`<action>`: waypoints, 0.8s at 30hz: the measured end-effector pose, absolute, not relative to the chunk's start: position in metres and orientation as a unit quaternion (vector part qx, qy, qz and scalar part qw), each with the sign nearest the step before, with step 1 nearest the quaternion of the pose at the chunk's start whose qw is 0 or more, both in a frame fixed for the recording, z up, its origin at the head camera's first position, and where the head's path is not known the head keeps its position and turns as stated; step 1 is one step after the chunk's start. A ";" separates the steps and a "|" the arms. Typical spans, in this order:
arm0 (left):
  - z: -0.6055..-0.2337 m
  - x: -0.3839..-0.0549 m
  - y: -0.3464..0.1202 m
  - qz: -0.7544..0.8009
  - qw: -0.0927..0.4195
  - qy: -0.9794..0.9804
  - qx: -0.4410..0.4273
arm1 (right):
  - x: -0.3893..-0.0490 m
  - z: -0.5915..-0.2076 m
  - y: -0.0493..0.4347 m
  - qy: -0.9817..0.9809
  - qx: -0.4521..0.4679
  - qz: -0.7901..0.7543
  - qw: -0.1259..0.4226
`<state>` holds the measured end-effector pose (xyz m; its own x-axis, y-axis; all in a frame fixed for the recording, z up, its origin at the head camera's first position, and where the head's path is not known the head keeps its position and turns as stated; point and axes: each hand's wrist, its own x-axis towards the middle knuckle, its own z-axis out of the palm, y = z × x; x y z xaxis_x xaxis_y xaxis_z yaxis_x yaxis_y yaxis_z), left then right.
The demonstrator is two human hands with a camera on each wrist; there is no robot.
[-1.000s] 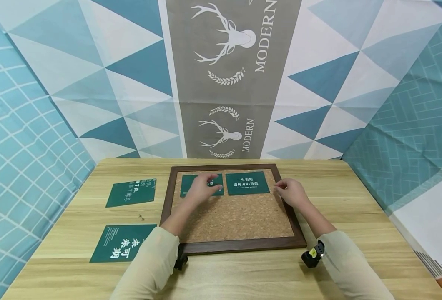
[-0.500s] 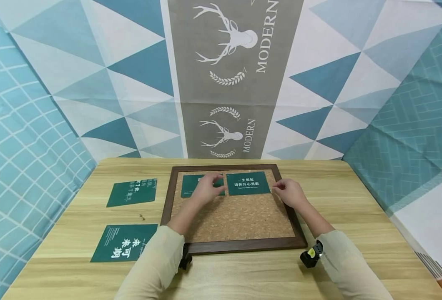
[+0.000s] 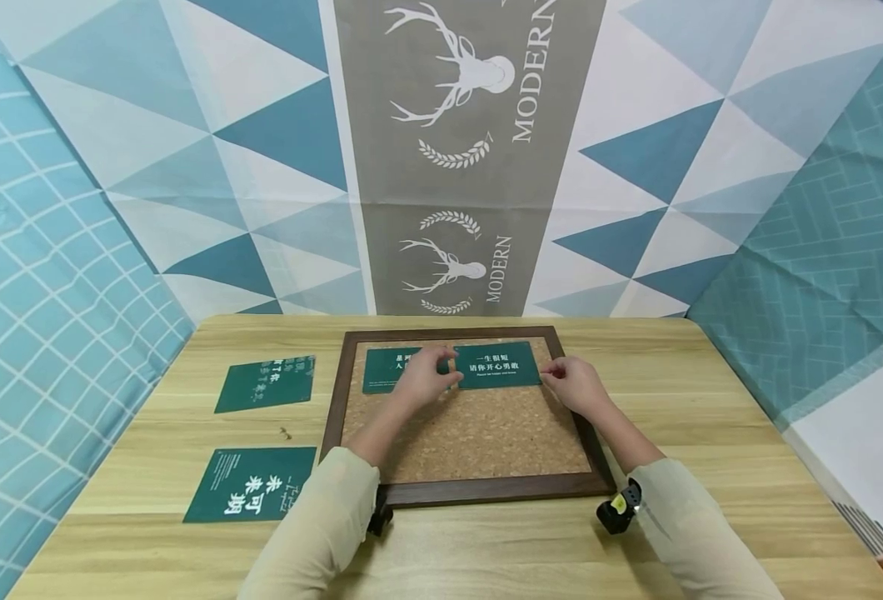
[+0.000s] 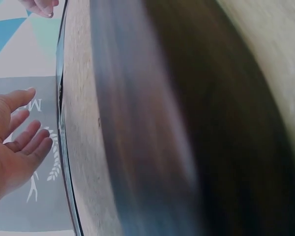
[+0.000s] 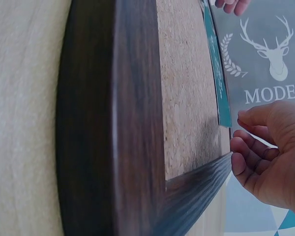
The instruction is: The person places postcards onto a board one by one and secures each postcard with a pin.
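Note:
Two green cards lie side by side on the upper part of a framed cork board (image 3: 479, 492). The left green card (image 3: 377, 379) is partly covered by my left hand (image 3: 425, 379). That hand's thumb and fingers are spread apart beside the left edge of the right green card (image 3: 497, 367), with white lettering; in the left wrist view its fingers are relaxed. At the card's lower right corner are the fingertips of my right hand (image 3: 572, 383). In the right wrist view these fingers are loosely bent close to the card's end (image 5: 223, 115), with no clear pinch.
Two more green cards lie on the wooden table (image 3: 471, 554) left of the board: an upper card (image 3: 265, 385) and a lower card (image 3: 239, 483). Between them are small dark bits (image 3: 285, 433). A patterned backdrop (image 3: 441, 167) rises behind the table.
My left hand has moved right, from over the left card to the gap between the two cards. My right hand has come slightly left to the right card's corner.

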<state>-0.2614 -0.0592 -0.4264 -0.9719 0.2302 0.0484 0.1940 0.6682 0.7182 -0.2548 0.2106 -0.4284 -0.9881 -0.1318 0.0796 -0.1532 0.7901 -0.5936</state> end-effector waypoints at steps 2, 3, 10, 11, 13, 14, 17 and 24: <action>-0.427 -0.262 -0.057 0.391 0.024 0.913 0.118 | -0.255 -0.428 0.210 -0.946 0.076 0.315 0.017; -0.427 -0.262 -0.056 0.390 0.025 0.913 0.119 | -0.255 -0.428 0.210 -0.946 0.076 0.316 0.015; -0.427 -0.263 -0.048 0.392 0.030 0.909 0.137 | -0.254 -0.428 0.208 -0.945 0.070 0.320 0.008; -0.427 -0.263 -0.047 0.392 0.031 0.909 0.138 | -0.254 -0.428 0.208 -0.945 0.071 0.320 0.008; -0.426 -0.263 -0.044 0.395 0.033 0.907 0.140 | -0.254 -0.427 0.208 -0.945 0.069 0.321 0.008; -0.426 -0.263 -0.043 0.396 0.034 0.907 0.140 | -0.254 -0.427 0.208 -0.944 0.069 0.321 0.007; -0.427 -0.263 -0.040 0.396 0.037 0.906 0.142 | -0.254 -0.427 0.208 -0.945 0.069 0.321 0.005; -0.430 -0.265 -0.036 0.389 0.046 0.907 0.156 | -0.253 -0.427 0.207 -0.946 0.063 0.319 -0.001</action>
<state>-0.2646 -0.0355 -0.4300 -0.9471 0.3188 0.0378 0.2471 0.6488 0.7197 -0.2528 0.2065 -0.4268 -0.9920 -0.1197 0.0393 -0.1190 0.7883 -0.6037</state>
